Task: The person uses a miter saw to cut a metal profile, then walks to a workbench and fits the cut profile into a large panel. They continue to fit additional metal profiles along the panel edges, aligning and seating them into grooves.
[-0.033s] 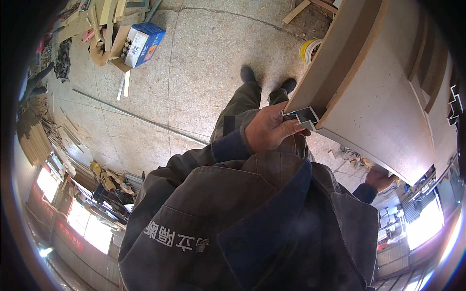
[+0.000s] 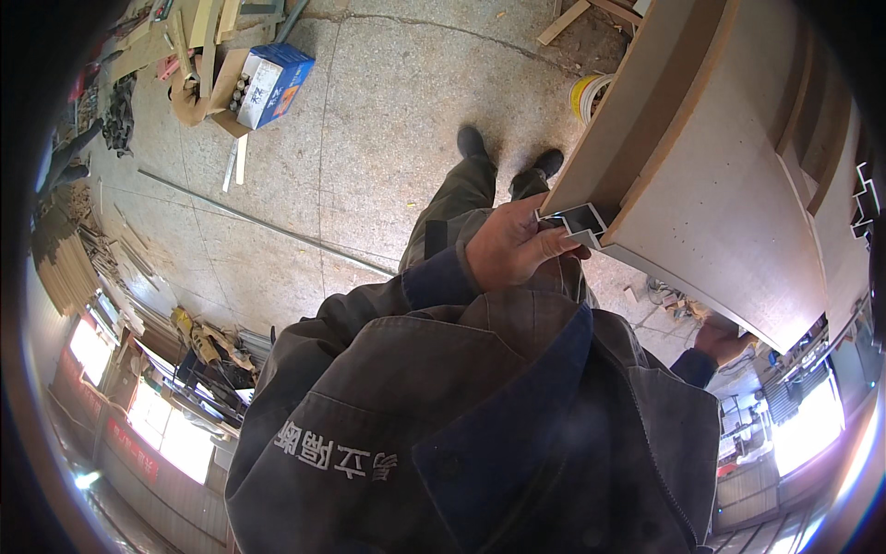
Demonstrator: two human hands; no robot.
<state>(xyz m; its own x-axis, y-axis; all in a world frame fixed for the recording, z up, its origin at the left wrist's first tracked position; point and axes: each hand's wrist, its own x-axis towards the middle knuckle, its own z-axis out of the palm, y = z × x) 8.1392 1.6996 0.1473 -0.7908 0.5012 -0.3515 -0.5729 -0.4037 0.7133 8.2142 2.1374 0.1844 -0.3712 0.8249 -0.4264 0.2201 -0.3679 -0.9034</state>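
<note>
My left hand is closed around the end of a metal profile with a stepped, hollow cross-section, thumb on its near side. The profile runs along the near edge of a large pale board, which has brown edges and a recessed step on its left side. Farther right, my right hand grips the same edge close to the board's right corner; its fingertips are partly hidden beneath it.
More layered boards and metal profile ends lie at the right. A yellow-white bucket stands behind the board. On the concrete floor are an open blue-white carton of cylinders, a long metal bar and wood scraps.
</note>
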